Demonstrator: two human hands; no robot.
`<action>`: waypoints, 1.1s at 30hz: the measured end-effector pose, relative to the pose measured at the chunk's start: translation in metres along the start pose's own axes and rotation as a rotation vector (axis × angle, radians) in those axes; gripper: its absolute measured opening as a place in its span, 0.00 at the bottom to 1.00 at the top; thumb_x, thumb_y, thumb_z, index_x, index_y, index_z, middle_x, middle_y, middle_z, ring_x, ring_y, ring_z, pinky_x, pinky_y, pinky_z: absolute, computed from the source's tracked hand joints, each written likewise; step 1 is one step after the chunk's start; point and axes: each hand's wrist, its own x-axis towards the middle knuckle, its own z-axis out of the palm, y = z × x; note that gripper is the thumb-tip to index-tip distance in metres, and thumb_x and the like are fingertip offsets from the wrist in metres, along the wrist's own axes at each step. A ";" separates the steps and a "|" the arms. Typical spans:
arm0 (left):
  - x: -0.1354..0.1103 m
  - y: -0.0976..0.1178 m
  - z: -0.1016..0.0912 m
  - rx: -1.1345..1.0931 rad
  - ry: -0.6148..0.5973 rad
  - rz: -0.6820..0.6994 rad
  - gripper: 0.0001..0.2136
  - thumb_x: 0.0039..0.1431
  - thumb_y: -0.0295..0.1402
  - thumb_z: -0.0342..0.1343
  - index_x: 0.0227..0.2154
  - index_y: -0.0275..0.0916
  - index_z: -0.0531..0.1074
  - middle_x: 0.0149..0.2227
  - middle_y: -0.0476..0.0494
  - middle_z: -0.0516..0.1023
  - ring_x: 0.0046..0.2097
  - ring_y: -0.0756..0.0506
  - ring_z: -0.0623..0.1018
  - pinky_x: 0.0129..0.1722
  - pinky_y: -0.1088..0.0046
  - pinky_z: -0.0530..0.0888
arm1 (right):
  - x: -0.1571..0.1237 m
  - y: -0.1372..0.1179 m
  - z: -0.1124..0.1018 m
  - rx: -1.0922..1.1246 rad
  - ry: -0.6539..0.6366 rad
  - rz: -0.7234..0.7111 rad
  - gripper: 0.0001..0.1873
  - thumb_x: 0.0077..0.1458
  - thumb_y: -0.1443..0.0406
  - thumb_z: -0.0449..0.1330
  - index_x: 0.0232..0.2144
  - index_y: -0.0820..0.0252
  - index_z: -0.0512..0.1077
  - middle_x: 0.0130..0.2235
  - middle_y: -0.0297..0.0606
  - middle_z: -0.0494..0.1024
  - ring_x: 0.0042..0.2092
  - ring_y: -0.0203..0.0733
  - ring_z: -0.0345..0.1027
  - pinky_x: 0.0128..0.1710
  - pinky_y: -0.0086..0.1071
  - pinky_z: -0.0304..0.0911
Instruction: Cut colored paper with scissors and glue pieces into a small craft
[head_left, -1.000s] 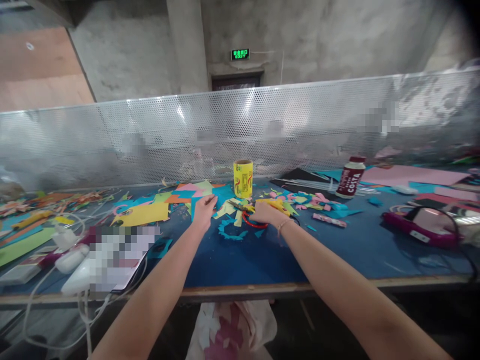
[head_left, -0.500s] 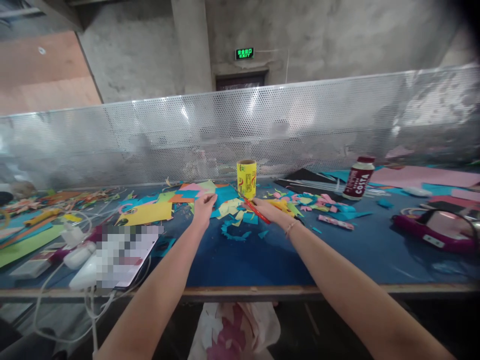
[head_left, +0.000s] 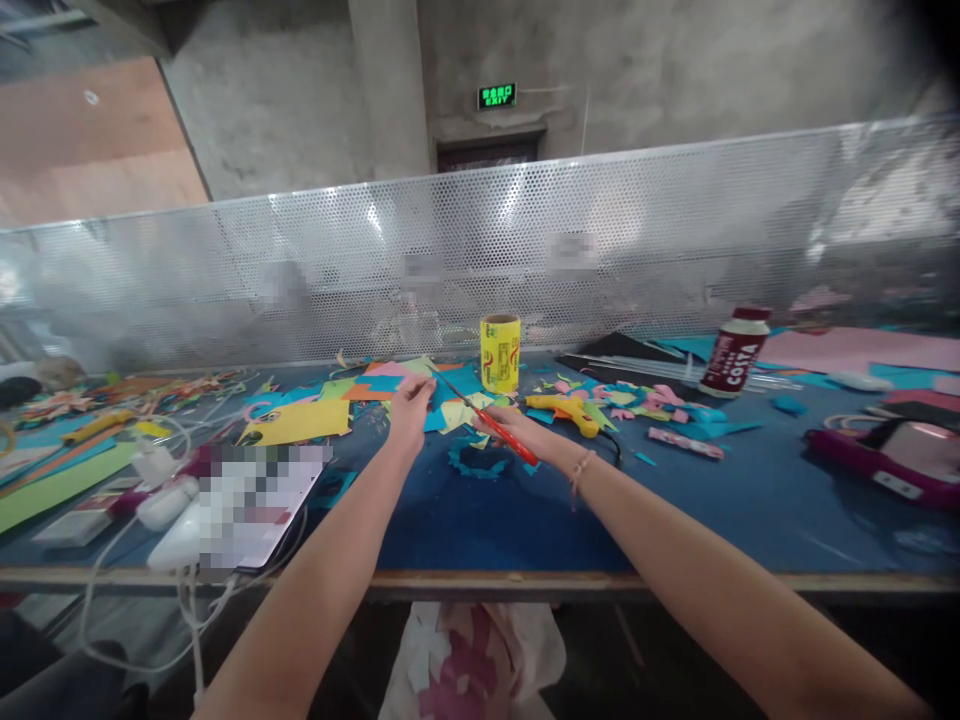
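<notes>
My right hand [head_left: 516,432] is closed around red-handled scissors [head_left: 507,434], whose blades point up and left to the fingertips of my left hand [head_left: 411,412]. That left hand is pinched shut; whatever sits between its fingertips is too small to name. Under and behind both hands lie cut pieces of coloured paper, among them pale yellow scraps [head_left: 455,416]. A jagged blue paper ring [head_left: 477,462] lies on the table just below the scissors. Beyond my hands stands a yellow roll of tape [head_left: 500,358], upright. Right of my right hand is a yellow glue gun [head_left: 564,412].
A yellow paper sheet [head_left: 304,424] and a phone [head_left: 289,500] with white cables lie to the left. On the right are a dark red bottle [head_left: 735,355], pink and blue scraps, and a purple device [head_left: 885,465]. A perforated metal screen [head_left: 337,260] closes the table's back.
My right hand has drawn left and slightly toward me, bringing the scissors' tips up to my left fingertips. More of the glue gun shows. The view has shifted slightly.
</notes>
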 end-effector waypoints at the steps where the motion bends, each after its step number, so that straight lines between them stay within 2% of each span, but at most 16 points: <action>1: -0.001 0.000 0.000 0.000 0.000 0.004 0.11 0.42 0.38 0.57 0.28 0.37 0.72 0.24 0.49 0.71 0.27 0.51 0.70 0.28 0.75 0.67 | -0.001 -0.002 0.001 0.026 -0.038 0.022 0.20 0.43 0.48 0.55 0.22 0.59 0.66 0.24 0.32 0.66 0.24 0.33 0.61 0.23 0.27 0.59; 3: -0.001 0.001 0.001 0.002 -0.007 0.005 0.12 0.43 0.39 0.57 0.29 0.37 0.72 0.23 0.50 0.71 0.26 0.51 0.69 0.26 0.76 0.66 | -0.002 -0.005 0.002 0.053 -0.096 0.052 0.20 0.44 0.48 0.55 0.24 0.59 0.66 0.25 0.33 0.66 0.25 0.32 0.60 0.23 0.26 0.59; 7: -0.002 0.000 0.003 -0.002 -0.013 0.009 0.12 0.42 0.40 0.57 0.28 0.36 0.72 0.23 0.50 0.70 0.26 0.52 0.68 0.25 0.77 0.65 | -0.005 -0.011 0.003 0.074 -0.089 0.059 0.20 0.44 0.48 0.55 0.23 0.59 0.65 0.23 0.32 0.64 0.24 0.31 0.58 0.22 0.26 0.58; 12: -0.002 0.000 0.003 -0.011 -0.003 -0.009 0.12 0.42 0.39 0.58 0.28 0.36 0.72 0.22 0.49 0.70 0.27 0.51 0.69 0.27 0.76 0.66 | -0.004 -0.010 0.006 0.127 -0.094 0.124 0.20 0.43 0.48 0.55 0.24 0.59 0.65 0.25 0.32 0.64 0.24 0.31 0.59 0.22 0.26 0.60; 22: -0.001 0.001 0.004 -0.025 0.008 -0.011 0.11 0.42 0.38 0.58 0.26 0.36 0.72 0.20 0.50 0.68 0.25 0.52 0.69 0.25 0.77 0.65 | -0.001 -0.006 0.007 -0.027 -0.076 0.036 0.23 0.45 0.45 0.50 0.23 0.61 0.63 0.21 0.30 0.61 0.21 0.30 0.55 0.20 0.26 0.51; 33: 0.001 0.000 0.003 -0.093 -0.024 -0.044 0.10 0.42 0.37 0.58 0.25 0.36 0.71 0.20 0.50 0.66 0.23 0.53 0.66 0.22 0.78 0.62 | -0.005 -0.021 0.008 -0.172 -0.013 0.110 0.22 0.46 0.48 0.49 0.16 0.59 0.57 0.14 0.30 0.59 0.17 0.31 0.53 0.16 0.28 0.47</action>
